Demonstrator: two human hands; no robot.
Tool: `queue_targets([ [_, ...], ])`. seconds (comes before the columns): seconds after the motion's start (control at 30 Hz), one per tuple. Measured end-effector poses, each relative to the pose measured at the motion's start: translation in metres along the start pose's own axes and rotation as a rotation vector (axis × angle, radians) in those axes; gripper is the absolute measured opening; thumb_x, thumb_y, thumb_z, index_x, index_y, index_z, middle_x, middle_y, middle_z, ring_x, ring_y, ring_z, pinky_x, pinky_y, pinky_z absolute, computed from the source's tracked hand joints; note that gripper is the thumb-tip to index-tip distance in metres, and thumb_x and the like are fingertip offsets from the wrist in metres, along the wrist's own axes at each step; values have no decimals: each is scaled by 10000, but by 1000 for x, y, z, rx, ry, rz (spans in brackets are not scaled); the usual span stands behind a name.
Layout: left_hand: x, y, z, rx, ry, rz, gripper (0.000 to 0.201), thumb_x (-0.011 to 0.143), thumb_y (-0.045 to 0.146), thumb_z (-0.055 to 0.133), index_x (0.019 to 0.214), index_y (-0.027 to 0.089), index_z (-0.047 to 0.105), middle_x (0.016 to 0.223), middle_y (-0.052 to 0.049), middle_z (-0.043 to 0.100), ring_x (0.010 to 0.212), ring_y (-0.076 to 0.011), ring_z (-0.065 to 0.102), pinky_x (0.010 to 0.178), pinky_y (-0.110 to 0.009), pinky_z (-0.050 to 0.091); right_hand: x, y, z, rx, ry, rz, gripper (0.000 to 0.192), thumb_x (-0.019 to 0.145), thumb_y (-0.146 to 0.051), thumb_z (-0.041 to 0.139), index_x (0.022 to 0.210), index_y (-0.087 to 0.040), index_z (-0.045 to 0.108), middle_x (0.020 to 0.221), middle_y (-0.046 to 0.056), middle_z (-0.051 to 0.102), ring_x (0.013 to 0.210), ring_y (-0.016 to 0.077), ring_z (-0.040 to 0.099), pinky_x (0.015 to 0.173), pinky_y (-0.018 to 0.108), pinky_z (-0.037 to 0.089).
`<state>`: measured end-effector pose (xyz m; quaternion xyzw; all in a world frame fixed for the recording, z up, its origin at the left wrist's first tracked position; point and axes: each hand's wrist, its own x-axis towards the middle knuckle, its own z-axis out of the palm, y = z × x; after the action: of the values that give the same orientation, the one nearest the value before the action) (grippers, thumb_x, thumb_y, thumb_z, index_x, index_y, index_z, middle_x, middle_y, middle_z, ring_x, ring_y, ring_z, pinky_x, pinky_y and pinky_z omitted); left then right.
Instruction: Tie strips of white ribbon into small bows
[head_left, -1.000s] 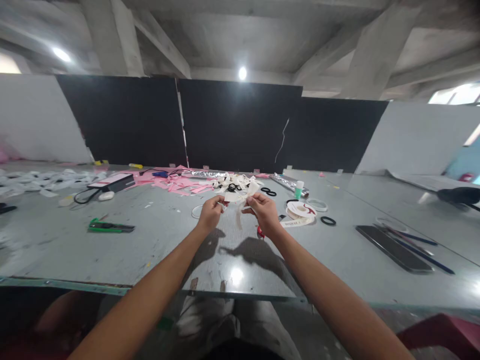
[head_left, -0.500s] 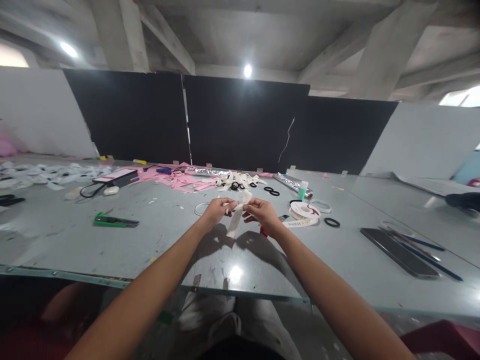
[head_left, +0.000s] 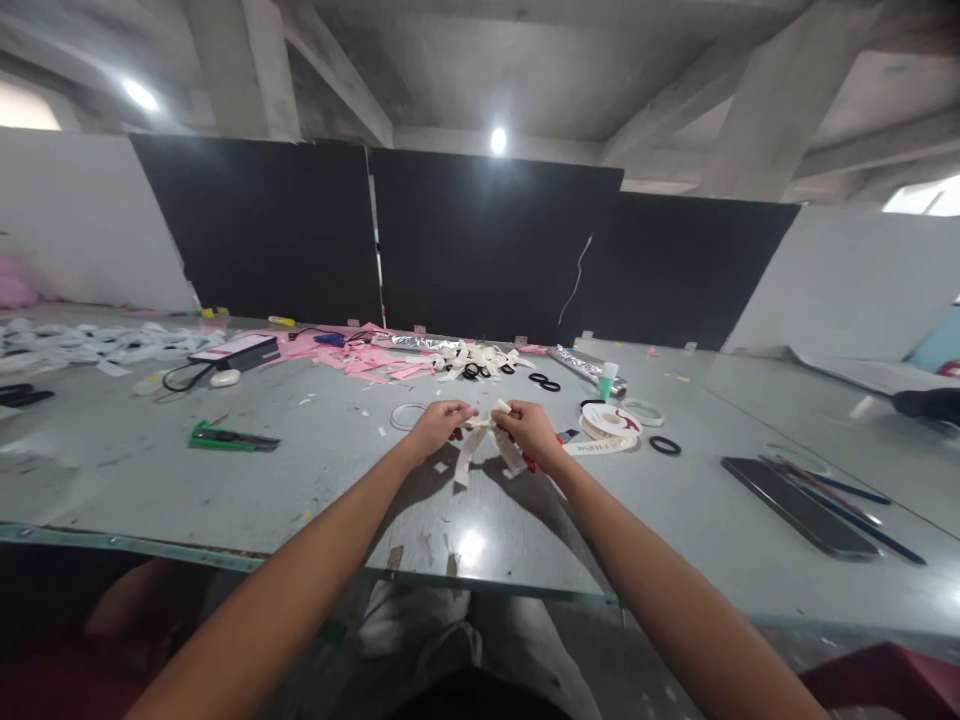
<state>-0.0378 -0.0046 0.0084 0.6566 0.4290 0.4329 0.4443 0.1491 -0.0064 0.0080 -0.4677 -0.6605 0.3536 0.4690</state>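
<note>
The cream ribbon strip [head_left: 484, 440] runs crosswise just above the tabletop [head_left: 315, 470], left of the ribbon spool [head_left: 609, 420], pinched equally between left hand [head_left: 439, 428] and right hand [head_left: 529, 432] fingers, tails hanging down.

A craft workshop in a bare industrial hall: raw concrete beams overhead, black and white partition boards behind a long grey worktop [head_left: 225, 490] strewn with pink paper offcuts [head_left: 360, 360], white ribbon scraps [head_left: 472, 357], a ribbon spool [head_left: 611, 420], a green utility knife [head_left: 232, 437] and foil rolls [head_left: 574, 365].
</note>
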Motion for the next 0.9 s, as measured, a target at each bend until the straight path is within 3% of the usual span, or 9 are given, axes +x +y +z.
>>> queue_targets([
  [0.1,-1,-1,1,-106,21,-47,458,722,529,618,962,143,671,817,-28,642,563,-100,526,563,-239,404,1,1,1,43,-2,-2,280,715,-440,602,661,-167,569,526,-36,533,448,92,460,442,210,354],
  [0.3,-2,-6,3,-202,-129,-169,440,687,505,675,869,105,686,692,-45,627,544,-113,518,524,-246,374,2,1,-3,72,85,-14,283,716,-450,596,682,-172,555,527,-36,531,441,96,465,449,219,390],
  [0.43,-2,-7,6,-162,-82,-161,399,660,424,722,881,93,688,650,-40,614,517,-107,513,523,-256,396,4,1,-3,-3,4,-22,301,749,-468,579,737,-167,572,611,1,598,507,127,545,496,238,444],
  [0.5,-1,-7,6,-159,-74,-159,377,686,397,706,902,89,675,596,-28,590,486,-107,514,498,-250,399,11,3,-9,-64,36,-59,329,810,-486,510,836,-168,589,706,27,636,592,150,587,552,255,471],
  [0.57,-1,-8,6,-155,-78,-169,351,719,368,680,931,89,661,563,-19,574,461,-106,519,470,-238,395,24,6,-21,-226,152,-82,328,885,-432,406,943,-172,598,838,58,666,726,174,611,660,283,486],
  [0.63,-1,-8,8,-159,-82,-189,322,737,329,668,952,90,650,558,-11,564,451,-106,528,460,-234,407,42,14,-37,-580,235,-86,268,890,-271,406,1038,-178,609,1031,94,663,939,203,590,838,311,445],
  [0.73,-2,-8,10,-203,-80,-211,298,751,275,663,987,95,634,578,-4,554,458,-105,535,468,-247,447,73,30,-62,-1042,168,-46,377,834,-86,398,1159,-113,587,1199,181,586,1136,270,492,958,362,358],
  [0.9,1,-14,11,-257,-80,-224,323,790,225,607,1094,119,597,635,-9,570,449,-86,516,448,-227,446,116,60,-83,-1215,172,277,445,849,-123,381,1270,-75,518,1273,229,517,1220,349,408,925,438,381],
])
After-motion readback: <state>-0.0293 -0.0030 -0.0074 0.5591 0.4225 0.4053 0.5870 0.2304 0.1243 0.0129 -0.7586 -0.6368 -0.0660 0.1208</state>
